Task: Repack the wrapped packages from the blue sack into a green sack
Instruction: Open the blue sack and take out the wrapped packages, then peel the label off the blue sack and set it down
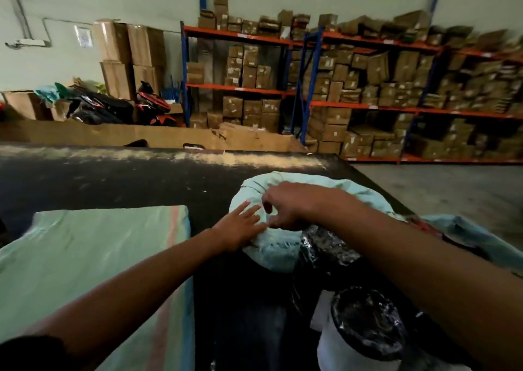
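Observation:
A pale blue sack (278,253) lies on the black table (119,181), its mouth rolled back into a thick rim. Black wrapped packages (325,246) show in the opening, and another shiny black wrapped package (365,325) lies nearer to me. My left hand (240,226) rests on the rolled rim with straight, spread fingers. My right hand (285,206) reaches over from the right, its fingers curled and pinching the rim fabric just beside the left hand. A flat green sack (93,260) with a pink stripe lies on the table at the left.
A white label or sheet (322,314) sits by the near package. More blue sack fabric (467,229) bulges at the right. Behind the table stand a long cardboard sheet (141,135), motorbike parts (119,107) and orange-and-blue racks (368,107) packed with cartons. Grey floor (452,183) lies at the right.

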The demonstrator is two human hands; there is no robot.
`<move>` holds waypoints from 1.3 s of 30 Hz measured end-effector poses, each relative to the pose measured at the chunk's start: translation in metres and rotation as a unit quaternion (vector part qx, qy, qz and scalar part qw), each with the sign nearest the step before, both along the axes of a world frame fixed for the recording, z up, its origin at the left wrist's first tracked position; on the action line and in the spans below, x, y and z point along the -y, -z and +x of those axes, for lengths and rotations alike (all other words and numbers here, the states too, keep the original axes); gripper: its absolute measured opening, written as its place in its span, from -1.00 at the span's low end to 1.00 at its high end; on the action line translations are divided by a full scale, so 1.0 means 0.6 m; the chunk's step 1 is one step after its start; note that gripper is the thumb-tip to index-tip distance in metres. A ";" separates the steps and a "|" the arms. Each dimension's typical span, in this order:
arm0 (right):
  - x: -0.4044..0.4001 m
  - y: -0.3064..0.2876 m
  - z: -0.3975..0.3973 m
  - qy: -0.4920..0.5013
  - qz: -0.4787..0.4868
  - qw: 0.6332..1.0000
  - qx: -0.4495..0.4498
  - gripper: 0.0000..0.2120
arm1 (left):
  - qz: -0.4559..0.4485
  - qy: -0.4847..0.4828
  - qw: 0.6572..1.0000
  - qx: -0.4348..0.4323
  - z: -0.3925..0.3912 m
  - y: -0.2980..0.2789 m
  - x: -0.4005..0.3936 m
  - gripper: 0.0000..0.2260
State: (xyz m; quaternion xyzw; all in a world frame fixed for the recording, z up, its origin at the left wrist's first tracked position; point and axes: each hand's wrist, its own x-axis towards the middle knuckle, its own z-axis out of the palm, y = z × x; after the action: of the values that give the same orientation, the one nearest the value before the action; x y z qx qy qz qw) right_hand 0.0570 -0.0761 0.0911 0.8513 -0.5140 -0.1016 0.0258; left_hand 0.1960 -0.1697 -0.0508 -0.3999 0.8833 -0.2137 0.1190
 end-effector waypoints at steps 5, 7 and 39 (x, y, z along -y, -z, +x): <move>0.023 0.022 0.016 0.073 0.033 0.996 0.039 -0.71 | -0.019 0.005 0.946 -0.324 0.036 -0.108 0.039 -0.68; 0.030 0.024 0.025 0.089 0.018 0.996 0.025 -0.77 | 0.023 0.039 0.916 -0.398 0.060 -0.180 0.036 -0.69; 0.063 0.094 0.108 0.120 -0.068 0.927 0.349 -0.41 | -0.042 -0.121 0.844 -0.521 0.202 -0.362 -0.003 -0.55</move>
State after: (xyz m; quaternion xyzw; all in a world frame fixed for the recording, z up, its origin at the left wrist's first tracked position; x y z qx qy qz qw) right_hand 0.1216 -0.1140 0.0346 0.7610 -0.5949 0.2342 -0.1097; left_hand 0.3171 -0.1678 0.1663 -0.5604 0.7502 0.0056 -0.3510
